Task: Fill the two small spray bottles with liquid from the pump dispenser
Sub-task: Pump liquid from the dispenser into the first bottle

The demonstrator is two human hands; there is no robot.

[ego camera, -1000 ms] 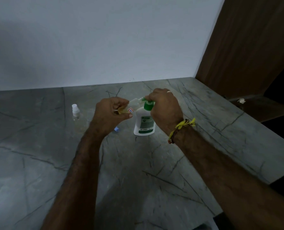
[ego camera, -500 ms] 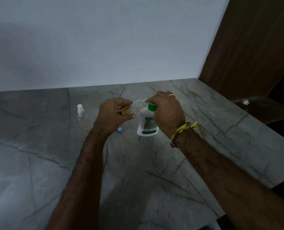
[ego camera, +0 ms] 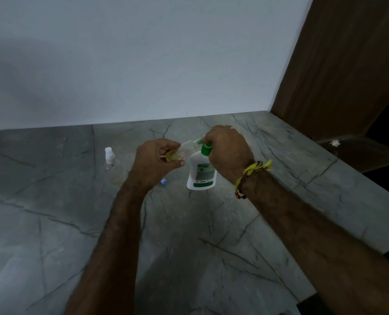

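I read this as a home interior: a grey veined stone worktop (ego camera: 75, 223) runs into a plain pale painted wall (ego camera: 143, 64), with a dark wooden door or panel (ego camera: 336, 76) at the right corner.

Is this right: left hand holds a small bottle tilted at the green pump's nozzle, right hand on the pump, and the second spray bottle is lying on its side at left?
Not quite. In the head view the second spray bottle stands upright on the counter, capped. The rest holds: the left hand holds the small bottle tilted at the pump dispenser, with the right hand on its top.
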